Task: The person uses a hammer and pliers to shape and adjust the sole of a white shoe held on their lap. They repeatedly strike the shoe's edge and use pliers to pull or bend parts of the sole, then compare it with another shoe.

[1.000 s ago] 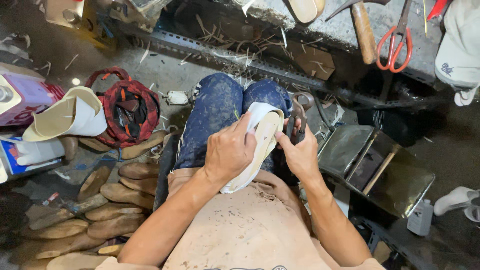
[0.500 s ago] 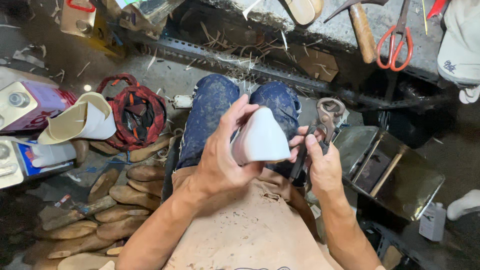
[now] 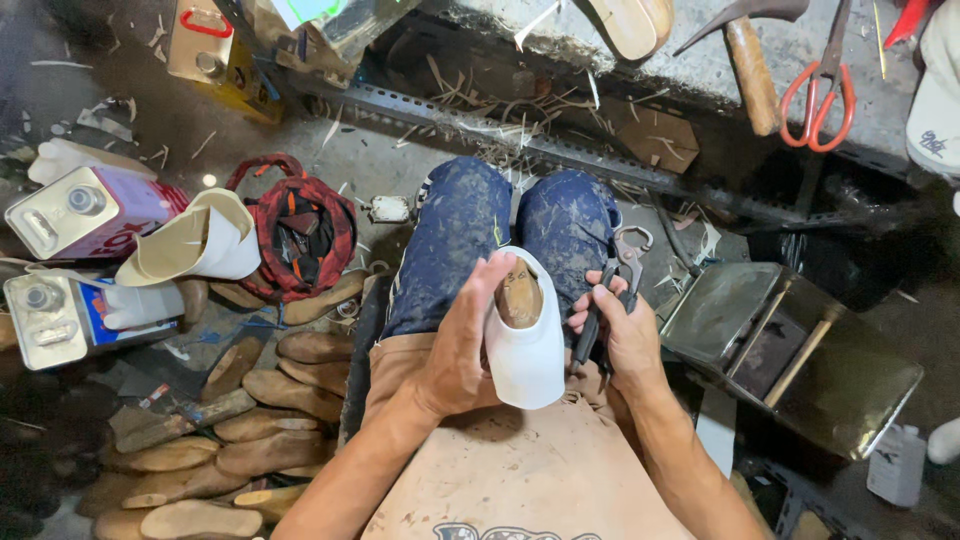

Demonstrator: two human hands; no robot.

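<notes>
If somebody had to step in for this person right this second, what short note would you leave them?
Left hand: wrapped around a white shoe upper pulled over a wooden last, held on the lap against the blue jeans.
Right hand: gripping lasting pliers, jaws up, beside the shoe and not biting it.
Nearby: a pile of wooden lasts on the floor to the left, hammer and red-handled scissors on the ledge ahead.
Done: upper is over the last.
Left: I cannot tell how far the pulling has got; the underside is hidden.
</notes>
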